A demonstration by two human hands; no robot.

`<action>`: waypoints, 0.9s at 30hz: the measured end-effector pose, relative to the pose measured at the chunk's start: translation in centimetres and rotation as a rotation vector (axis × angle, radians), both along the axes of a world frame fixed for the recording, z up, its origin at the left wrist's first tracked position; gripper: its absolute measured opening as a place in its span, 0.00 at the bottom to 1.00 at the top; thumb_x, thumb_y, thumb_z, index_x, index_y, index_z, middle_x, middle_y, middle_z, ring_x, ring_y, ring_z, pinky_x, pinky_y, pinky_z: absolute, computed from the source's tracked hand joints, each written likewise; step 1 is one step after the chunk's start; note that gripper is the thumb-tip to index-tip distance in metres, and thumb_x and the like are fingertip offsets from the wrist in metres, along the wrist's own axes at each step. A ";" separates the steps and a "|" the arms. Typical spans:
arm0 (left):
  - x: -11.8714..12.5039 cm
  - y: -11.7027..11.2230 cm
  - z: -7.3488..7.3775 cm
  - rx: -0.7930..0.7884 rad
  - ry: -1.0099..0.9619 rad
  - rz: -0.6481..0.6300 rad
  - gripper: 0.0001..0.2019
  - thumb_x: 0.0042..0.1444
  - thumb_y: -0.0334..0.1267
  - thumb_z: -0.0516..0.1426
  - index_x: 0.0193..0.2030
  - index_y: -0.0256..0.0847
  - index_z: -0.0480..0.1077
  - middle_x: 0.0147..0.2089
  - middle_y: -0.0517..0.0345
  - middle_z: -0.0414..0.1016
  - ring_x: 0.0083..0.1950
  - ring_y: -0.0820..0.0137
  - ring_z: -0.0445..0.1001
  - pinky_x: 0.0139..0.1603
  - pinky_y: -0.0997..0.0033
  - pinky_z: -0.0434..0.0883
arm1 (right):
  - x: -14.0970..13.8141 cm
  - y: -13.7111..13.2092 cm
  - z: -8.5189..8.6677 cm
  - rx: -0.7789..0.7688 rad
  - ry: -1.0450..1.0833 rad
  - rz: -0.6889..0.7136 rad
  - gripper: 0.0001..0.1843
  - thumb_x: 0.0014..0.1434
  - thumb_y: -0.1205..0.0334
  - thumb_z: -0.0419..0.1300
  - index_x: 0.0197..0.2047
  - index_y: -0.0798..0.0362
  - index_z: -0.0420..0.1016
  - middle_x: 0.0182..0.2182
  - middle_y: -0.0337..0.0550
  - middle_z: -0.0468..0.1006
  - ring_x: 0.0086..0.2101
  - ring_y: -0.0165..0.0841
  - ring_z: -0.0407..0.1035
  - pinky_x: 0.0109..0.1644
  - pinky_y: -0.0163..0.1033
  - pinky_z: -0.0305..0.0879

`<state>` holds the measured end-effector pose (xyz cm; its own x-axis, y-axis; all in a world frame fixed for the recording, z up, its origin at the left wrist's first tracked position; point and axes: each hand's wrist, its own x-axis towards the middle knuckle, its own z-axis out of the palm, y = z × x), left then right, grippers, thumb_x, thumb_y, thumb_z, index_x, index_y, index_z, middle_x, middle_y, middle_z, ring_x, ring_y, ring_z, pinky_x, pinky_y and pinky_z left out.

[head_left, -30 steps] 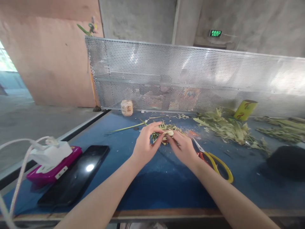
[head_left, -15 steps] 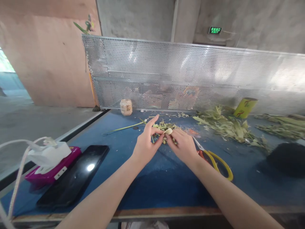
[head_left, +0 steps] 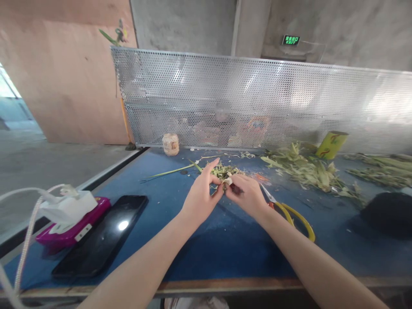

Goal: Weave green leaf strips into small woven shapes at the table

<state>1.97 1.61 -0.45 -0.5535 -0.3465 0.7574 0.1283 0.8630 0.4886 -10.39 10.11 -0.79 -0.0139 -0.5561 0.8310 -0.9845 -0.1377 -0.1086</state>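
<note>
Between the fingertips of both hands is a small pale piece of dried husk (head_left: 228,181). My left hand (head_left: 202,193) pinches it with thumb and bent fingers, its index finger raised and pointing away from me. From the other side my right hand (head_left: 246,193) closes on the same piece, thumb below and fingers curled over. Just beyond the fingertips lies a heap of dry green plant scraps (head_left: 225,170), partly covered by the hands. Yellow-handled scissors (head_left: 301,219) rest beside my right wrist, partly hidden by the forearm.
A black phone (head_left: 103,236) and a magenta power strip (head_left: 75,225) with a white charger lie at left. Dried husks (head_left: 309,169), a yellow-green tin (head_left: 331,145) and a dark round object (head_left: 388,214) are at right. A wrapped jar (head_left: 170,144) stands before the perforated metal screen (head_left: 199,94).
Both hands have shifted slightly, and the pale piece between the fingertips has turned and sits a little lower. The things on the table have stayed in place.
</note>
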 end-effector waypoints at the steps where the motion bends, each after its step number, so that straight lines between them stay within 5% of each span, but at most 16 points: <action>1: 0.0 0.1 0.0 -0.008 -0.001 0.006 0.29 0.50 0.28 0.53 0.59 0.42 0.48 0.29 0.63 0.72 0.36 0.72 0.72 0.48 0.65 0.67 | 0.0 0.0 0.0 -0.012 0.012 0.000 0.13 0.48 0.70 0.50 0.18 0.52 0.49 0.16 0.33 0.56 0.19 0.25 0.53 0.23 0.30 0.50; 11: -0.1 -0.4 0.1 -0.026 -0.037 -0.023 0.29 0.52 0.30 0.52 0.60 0.42 0.47 0.31 0.62 0.73 0.37 0.72 0.72 0.47 0.66 0.67 | 0.3 0.0 0.0 0.064 -0.080 -0.030 0.11 0.49 0.68 0.49 0.19 0.52 0.51 0.16 0.33 0.58 0.18 0.25 0.53 0.23 0.29 0.50; 17: -0.1 -0.6 0.2 -0.106 -0.057 -0.025 0.30 0.54 0.32 0.51 0.62 0.42 0.41 0.41 0.54 0.74 0.41 0.69 0.72 0.41 0.67 0.70 | 0.7 0.1 0.0 0.163 -0.078 -0.131 0.08 0.53 0.68 0.47 0.23 0.52 0.58 0.20 0.37 0.66 0.21 0.27 0.60 0.23 0.30 0.51; 27: 0.1 -0.7 0.1 -0.138 -0.033 0.011 0.28 0.54 0.30 0.51 0.61 0.43 0.45 0.35 0.59 0.74 0.40 0.71 0.72 0.45 0.66 0.68 | 0.9 0.2 -0.1 0.193 0.016 -0.186 0.10 0.56 0.67 0.45 0.25 0.52 0.59 0.21 0.39 0.67 0.21 0.28 0.61 0.22 0.31 0.50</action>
<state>2.04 0.96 -0.30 -0.5754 -0.2467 0.7797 0.1042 0.9235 0.3691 -9.53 10.36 -0.87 -0.1182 -0.6935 0.7107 -0.9928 0.0674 -0.0993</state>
